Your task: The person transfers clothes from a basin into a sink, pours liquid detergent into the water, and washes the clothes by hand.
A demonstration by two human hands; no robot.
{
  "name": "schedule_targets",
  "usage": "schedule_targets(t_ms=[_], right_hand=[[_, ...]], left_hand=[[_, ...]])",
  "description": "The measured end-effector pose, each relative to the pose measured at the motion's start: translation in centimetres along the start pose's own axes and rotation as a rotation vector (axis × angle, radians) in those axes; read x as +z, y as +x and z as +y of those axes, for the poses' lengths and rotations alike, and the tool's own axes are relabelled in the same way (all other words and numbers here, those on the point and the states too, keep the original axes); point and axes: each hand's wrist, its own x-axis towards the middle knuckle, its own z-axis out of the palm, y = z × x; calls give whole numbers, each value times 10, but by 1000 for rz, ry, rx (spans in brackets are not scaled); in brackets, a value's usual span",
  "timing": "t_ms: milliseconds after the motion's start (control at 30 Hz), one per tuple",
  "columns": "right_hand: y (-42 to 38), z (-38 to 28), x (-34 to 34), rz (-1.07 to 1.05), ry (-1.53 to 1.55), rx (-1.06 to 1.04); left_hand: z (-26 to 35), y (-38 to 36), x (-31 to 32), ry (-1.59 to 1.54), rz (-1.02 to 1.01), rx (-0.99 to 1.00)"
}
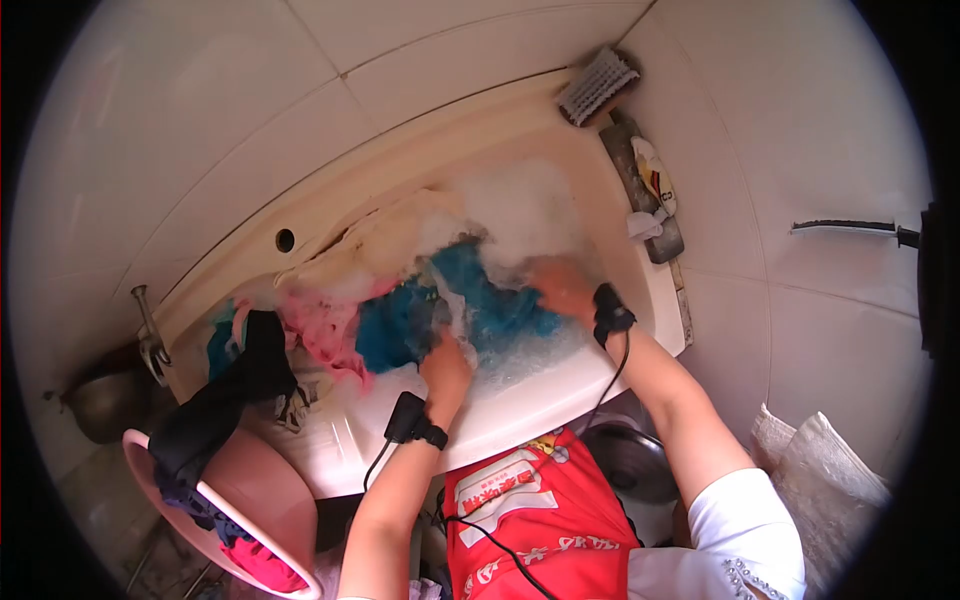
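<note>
A soaked blue garment (400, 325) lies in foamy water inside a white washing basin (560, 390). My left hand (447, 368) grips it from the near side, its fingertips buried in cloth and suds. Farther right, my right hand (565, 287) is closed on the garment's right part, with foam hiding some of the fingers. Pink cloth (325, 325) floats left of the blue one, and a beige cloth (385, 235) lies behind it. A black garment (250, 365) drapes from the basin over a pink tub (285, 490).
A scrubbing brush (598, 87) stands at the basin's far right corner. Along the right rim sits a grey tray (665, 240) with small items. At left are a metal tap (150, 335) and a metal pot (105, 405). A light cloth (815, 480) hangs at right.
</note>
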Motion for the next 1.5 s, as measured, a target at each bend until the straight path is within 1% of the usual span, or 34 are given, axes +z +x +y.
schedule_targets(t_ms=[33, 67, 100, 133, 167, 200, 267, 300, 367, 400, 433, 467, 500, 533, 567, 633, 667, 700, 733, 800, 833, 900, 933, 1000, 1033, 1100, 1133, 1233, 1300, 1333, 1400, 1433, 1467, 1500], right_hand=[[-2, -2, 13, -4, 9, 0], [3, -8, 20, 163, 249, 464], [10, -13, 28, 331, 484, 925], [13, -9, 69, 275, 441, 1065], [12, -24, 75, 314, 637, 948], [9, -40, 76, 351, 823, 822], [12, -83, 33, 251, 1155, 623], [15, -104, 3, 141, 1277, 589], [18, -144, -46, 22, 1407, 562], [21, -162, -66, 24, 1268, 466], [25, -171, -74, 30, 1121, 368], [30, -175, -71, 37, 1120, 369], [35, -179, -66, 141, 871, 337], [40, -179, -60, 240, 618, 300], [46, -171, -46, 242, 615, 300], [61, -134, -4, 598, 713, 579], [62, -110, 9, 559, 577, 557], [54, -94, 18, 513, 453, 550], [47, -87, 22, 515, 460, 562], [39, -63, 18, 317, 277, 327], [33, -48, 15, 310, 278, 326], [26, -22, 13, 303, 253, 569], [26, -19, 19, 302, 250, 563], [20, -16, 28, 338, 31, 735], [11, -14, 30, 342, 26, 737], [-2, -18, 23, -44, 100, 182], [-1, -19, 22, -43, 105, 183], [17, -19, 15, 49, 250, 626], [26, -21, 13, 101, 337, 918], [29, -31, 16, 103, 335, 921], [31, -60, 22, 245, 890, 802], [30, -74, 14, 145, 1069, 699], [29, -92, -1, 33, 1246, 587], [28, -115, -12, 85, 1137, 533]], left_hand=[[-2, -5, 1, -152, -246, -165], [-13, -3, 22, -394, -205, -109], [-24, 14, 54, -397, -199, -109], [-35, 35, 91, -761, -188, -102], [-38, 44, 110, -1125, -178, -91], [-23, 39, 91, -1131, -183, -86], [22, 25, 5, -2078, -703, -460], [29, 24, -13, -2082, -704, -460], [30, 22, -35, -2023, -314, -160], [25, 24, -45, -2135, -473, -319], [20, 26, -42, -2132, -474, -314], [14, 28, -30, -1908, -265, -125], [6, 31, -13, -1667, -69, 50], [-5, 38, 15, -1916, -198, 97], [5, 37, 12, -1916, -200, 101], [41, 24, -8, -2132, 93, -252], [53, 10, -30, -1968, 97, -380], [50, 9, -22, -1960, 90, -392], [43, 11, -9, -2029, 37, -363], [36, 19, 12, -2154, -13, -242], [33, 27, 24, -2158, -11, -248], [24, 40, 45, -1876, -47, -503], [21, 42, 47, -1882, -43, -501], [17, 45, 41, -1755, -287, -826], [8, 51, 54, -1755, -291, -821], [-11, 60, 87, -1751, -420, -615], [-12, 59, 90, -1748, -418, -618], [5, 39, 46, -1599, -469, -746], [13, 32, 35, -1727, -705, -568], [22, 30, 24, -1725, -708, -565], [54, 20, -25, -1928, -692, -751], [54, 23, -27, -1929, -693, -740], [50, 23, -28, -2068, -586, -586], [42, 20, -26, -2193, -470, -436]])
